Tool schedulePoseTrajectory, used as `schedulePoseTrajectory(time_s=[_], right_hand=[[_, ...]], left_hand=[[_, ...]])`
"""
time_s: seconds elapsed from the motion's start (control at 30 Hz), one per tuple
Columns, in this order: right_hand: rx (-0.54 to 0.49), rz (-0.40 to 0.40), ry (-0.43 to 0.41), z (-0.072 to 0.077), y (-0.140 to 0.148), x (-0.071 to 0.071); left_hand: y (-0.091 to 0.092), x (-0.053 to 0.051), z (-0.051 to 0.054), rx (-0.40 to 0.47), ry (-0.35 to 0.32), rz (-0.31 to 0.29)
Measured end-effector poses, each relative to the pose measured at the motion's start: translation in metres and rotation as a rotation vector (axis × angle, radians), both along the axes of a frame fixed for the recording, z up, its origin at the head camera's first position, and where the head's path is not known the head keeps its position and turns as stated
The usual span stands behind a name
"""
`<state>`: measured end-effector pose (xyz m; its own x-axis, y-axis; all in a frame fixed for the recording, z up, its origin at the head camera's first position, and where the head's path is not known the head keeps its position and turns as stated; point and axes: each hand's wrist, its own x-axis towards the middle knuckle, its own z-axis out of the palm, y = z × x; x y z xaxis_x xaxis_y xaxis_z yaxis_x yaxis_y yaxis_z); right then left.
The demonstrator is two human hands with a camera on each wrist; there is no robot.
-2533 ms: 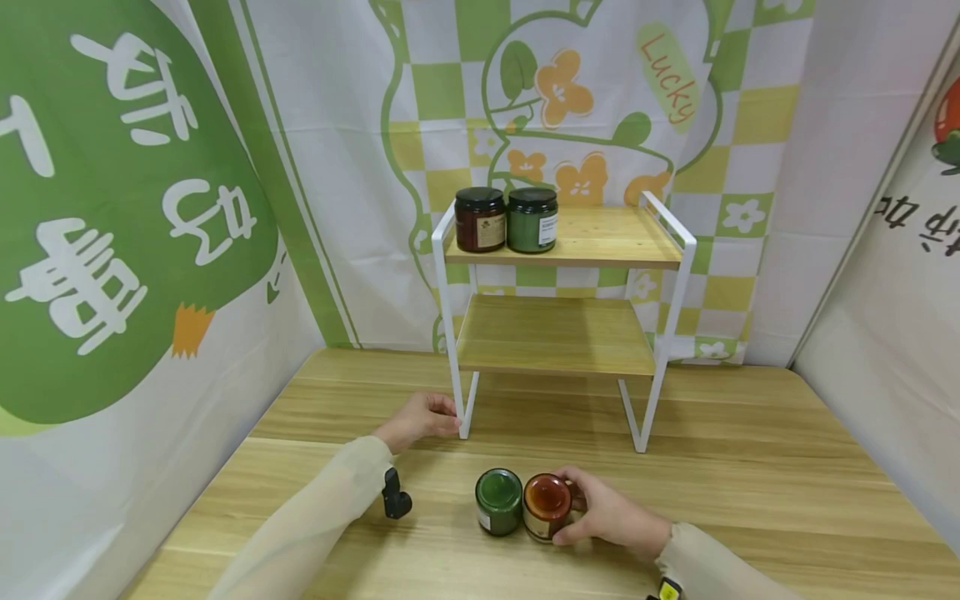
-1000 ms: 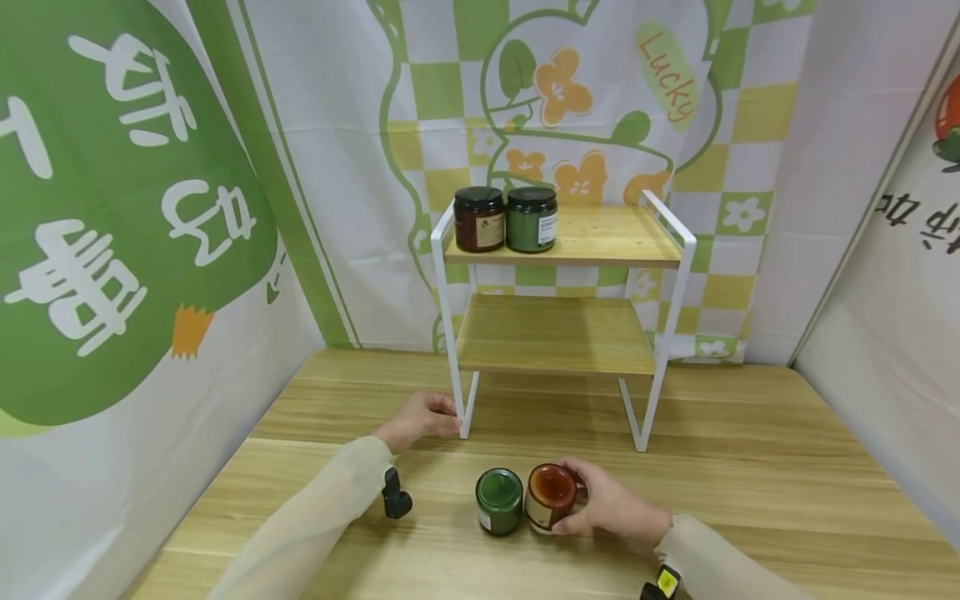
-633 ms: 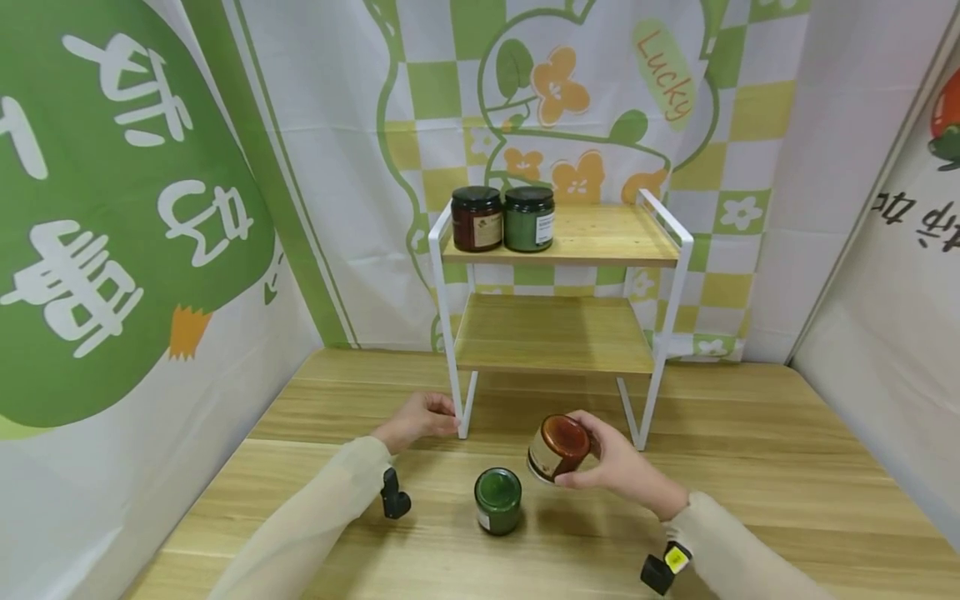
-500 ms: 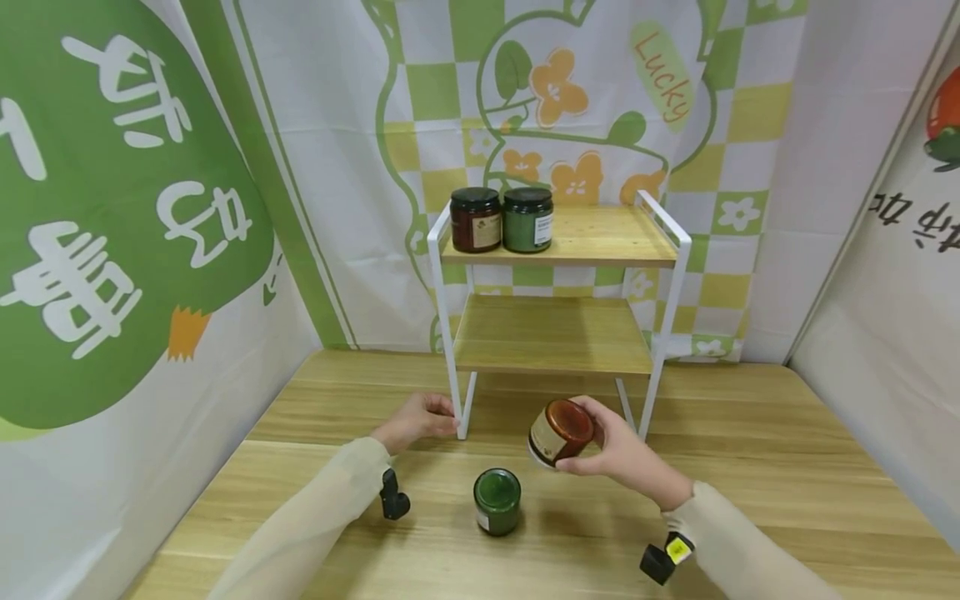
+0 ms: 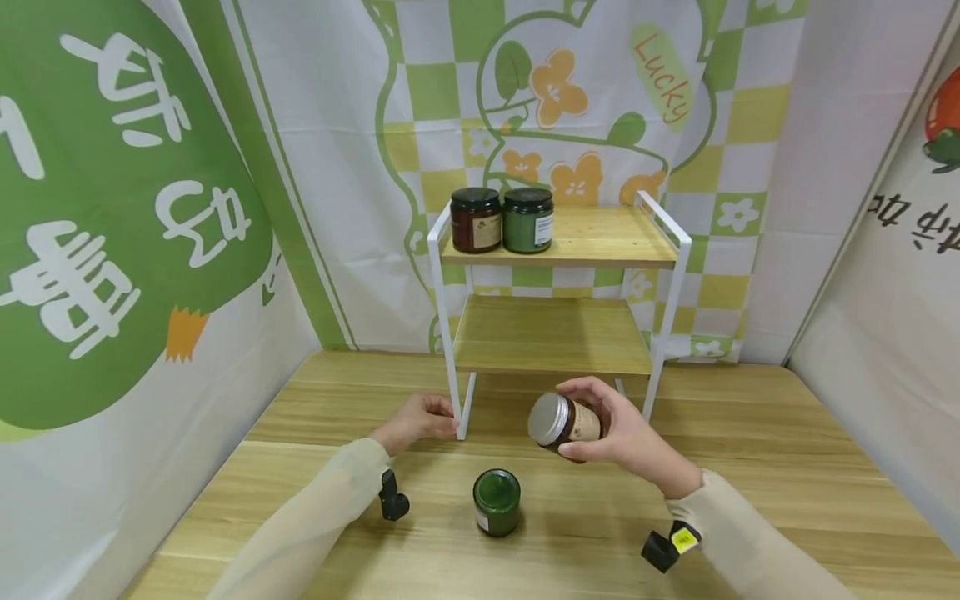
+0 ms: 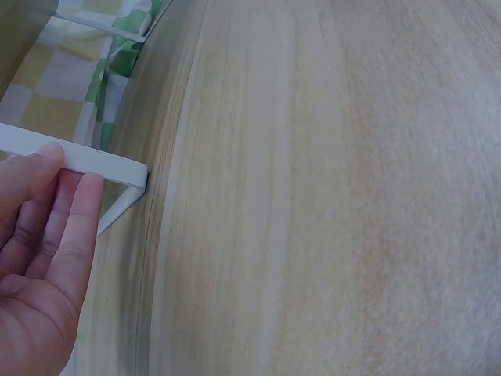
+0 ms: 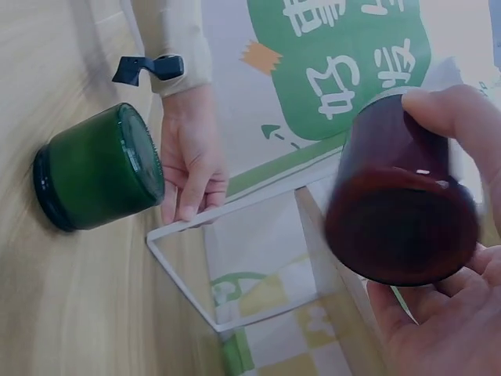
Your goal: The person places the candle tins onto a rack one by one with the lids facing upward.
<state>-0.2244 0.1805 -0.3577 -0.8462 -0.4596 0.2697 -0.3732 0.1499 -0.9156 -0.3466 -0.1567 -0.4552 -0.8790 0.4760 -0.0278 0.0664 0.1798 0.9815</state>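
My right hand (image 5: 630,433) grips a dark amber glass jar (image 5: 582,423) in the air above the table. The jar lies on its side, its silver lid pointing left and its tan label facing the head camera. In the right wrist view the bottom of the amber jar (image 7: 403,235) faces that camera. My left hand (image 5: 417,423) pinches the front left leg of the white-framed shelf (image 6: 102,162) near its foot, thumb on one side and fingertips on the other. Between the two arms, a green glass jar (image 5: 497,502) stands upside down on the table.
On the top board of the two-tier shelf (image 5: 555,333), a dark red jar (image 5: 477,221) and a green jar (image 5: 528,221) with black lids stand side by side at the left. Printed cloth (image 5: 420,92) hangs behind and along both sides of the wooden table (image 5: 315,383).
My right hand has lifted the amber jar from beside the green one, up and toward the shelf. The jar has turned from bottom-up to sideways, showing its lid. My left hand keeps its place.
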Motion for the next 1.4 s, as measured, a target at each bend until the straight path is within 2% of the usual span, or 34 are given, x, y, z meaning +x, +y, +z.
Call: schedulePoseTrajectory(time_s=[0.17, 0.3, 0.63, 0.87, 1.1, 1.4], right_hand=[[0.073, -0.036, 0.052, -0.005, 0.001, 0.000], [0.104, -0.051, 0.051, -0.007, 0.002, 0.000], [0.029, -0.020, 0.054, -0.004, 0.005, 0.000], [0.022, -0.032, 0.074, 0.000, 0.007, 0.000], [-0.003, -0.041, 0.069, 0.004, 0.009, 0.001], [-0.025, -0.051, 0.093, 0.006, 0.011, -0.001]], left_hand=[[0.000, 0.001, 0.002, 0.000, -0.005, -0.002], [0.000, 0.002, 0.003, -0.006, -0.004, -0.002], [-0.001, 0.002, 0.002, -0.006, 0.004, -0.004], [-0.003, 0.004, 0.003, 0.049, 0.049, -0.065], [0.000, 0.002, 0.003, -0.007, -0.009, -0.002], [0.001, 0.003, 0.005, -0.023, -0.010, 0.005]])
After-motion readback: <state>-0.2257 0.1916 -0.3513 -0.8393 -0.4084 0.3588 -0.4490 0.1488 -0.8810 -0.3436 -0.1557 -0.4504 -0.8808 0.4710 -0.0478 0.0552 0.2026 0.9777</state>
